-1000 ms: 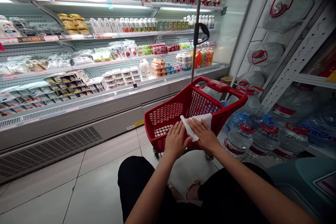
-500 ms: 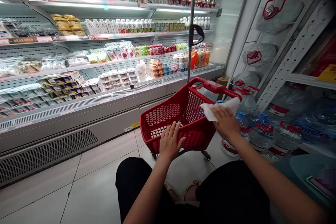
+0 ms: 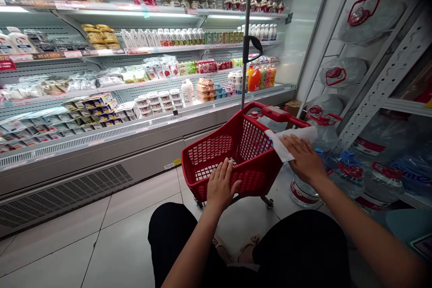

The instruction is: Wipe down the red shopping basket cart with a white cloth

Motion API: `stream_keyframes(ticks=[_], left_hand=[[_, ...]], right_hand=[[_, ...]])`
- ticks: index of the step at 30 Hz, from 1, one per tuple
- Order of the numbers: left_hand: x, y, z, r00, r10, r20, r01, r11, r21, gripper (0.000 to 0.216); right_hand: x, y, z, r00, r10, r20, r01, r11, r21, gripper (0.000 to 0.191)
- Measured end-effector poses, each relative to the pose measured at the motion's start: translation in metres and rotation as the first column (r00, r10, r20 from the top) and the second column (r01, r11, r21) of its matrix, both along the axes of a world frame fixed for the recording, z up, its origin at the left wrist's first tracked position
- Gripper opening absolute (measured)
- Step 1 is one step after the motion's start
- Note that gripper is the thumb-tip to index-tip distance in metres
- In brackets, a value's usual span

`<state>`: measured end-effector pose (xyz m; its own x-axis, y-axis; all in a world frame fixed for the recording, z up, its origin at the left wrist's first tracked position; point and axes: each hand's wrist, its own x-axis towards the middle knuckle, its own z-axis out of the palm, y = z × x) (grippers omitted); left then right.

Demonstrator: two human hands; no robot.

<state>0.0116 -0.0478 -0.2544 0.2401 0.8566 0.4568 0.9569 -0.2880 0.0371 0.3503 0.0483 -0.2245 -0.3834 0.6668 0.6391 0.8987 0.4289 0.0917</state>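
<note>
A small red shopping cart (image 3: 258, 175) with meshed plastic sides stands close in front of my knees. My left hand (image 3: 219, 186) lies on its near side, fingers stretched over the top rim and thumb apart. At the handle end, my right hand (image 3: 303, 159) presses a white wipe (image 3: 281, 146) against the cart's upper rim, with the fingers flat over it. Part of the wipe sticks out to the left of the fingers. Through the mesh the cart's floor shows, with nothing lying on it.
A lit refrigerated shelf (image 3: 151, 117) with yogurt tubs, bottles and packs runs along the left and back. Large water bottles (image 3: 347, 173) stand on the right beside a white metal rack (image 3: 381, 85). A dark pole (image 3: 247, 18) with a black loop handle rises behind the cart.
My right hand and the wipe have shifted slightly right and down in view. My left hand stays on the near rim. The whole view has turned a little left.
</note>
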Motion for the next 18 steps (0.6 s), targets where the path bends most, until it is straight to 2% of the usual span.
stream_keyframes(ticks=[2, 4, 6, 8, 10, 13, 18], left_hand=[[0.003, -0.001, 0.000, 1.000, 0.006, 0.006, -0.006, 1.000, 0.003, 0.076], [0.006, -0.002, -0.001, 1.000, 0.013, 0.007, -0.013, 1.000, 0.012, 0.077], [0.006, -0.003, -0.002, 1.000, 0.017, 0.000, -0.017, 1.000, 0.019, 0.078], [0.005, -0.004, -0.002, 1.000, 0.016, -0.010, -0.016, 1.000, 0.021, 0.080], [0.001, -0.006, -0.002, 1.000, 0.010, -0.017, -0.010, 1.000, 0.020, 0.081], [-0.004, -0.008, -0.002, 1.000, 0.001, -0.023, 0.000, 1.000, 0.016, 0.081], [-0.007, -0.005, 0.001, 1.000, 0.001, 0.000, -0.001, 1.000, 0.005, 0.078]], right_hand=[[-0.001, 0.003, 0.000, 0.998, -0.044, -0.044, 0.044, 0.999, 0.010, 0.073], [-0.023, -0.001, -0.006, 0.998, -0.033, -0.054, 0.034, 0.999, 0.009, 0.071], [-0.058, -0.012, -0.016, 0.999, 0.037, -0.023, -0.038, 0.999, -0.012, 0.072], [-0.091, -0.025, -0.026, 0.986, 0.163, 0.034, -0.161, 0.985, -0.057, 0.075], [-0.109, -0.033, -0.032, 0.958, 0.273, 0.086, -0.264, 0.959, -0.101, 0.079], [-0.093, -0.026, -0.029, 0.942, 0.310, 0.131, -0.296, 0.948, -0.114, 0.079], [-0.015, 0.015, -0.005, 0.993, 0.110, 0.046, -0.107, 0.992, -0.060, 0.068]])
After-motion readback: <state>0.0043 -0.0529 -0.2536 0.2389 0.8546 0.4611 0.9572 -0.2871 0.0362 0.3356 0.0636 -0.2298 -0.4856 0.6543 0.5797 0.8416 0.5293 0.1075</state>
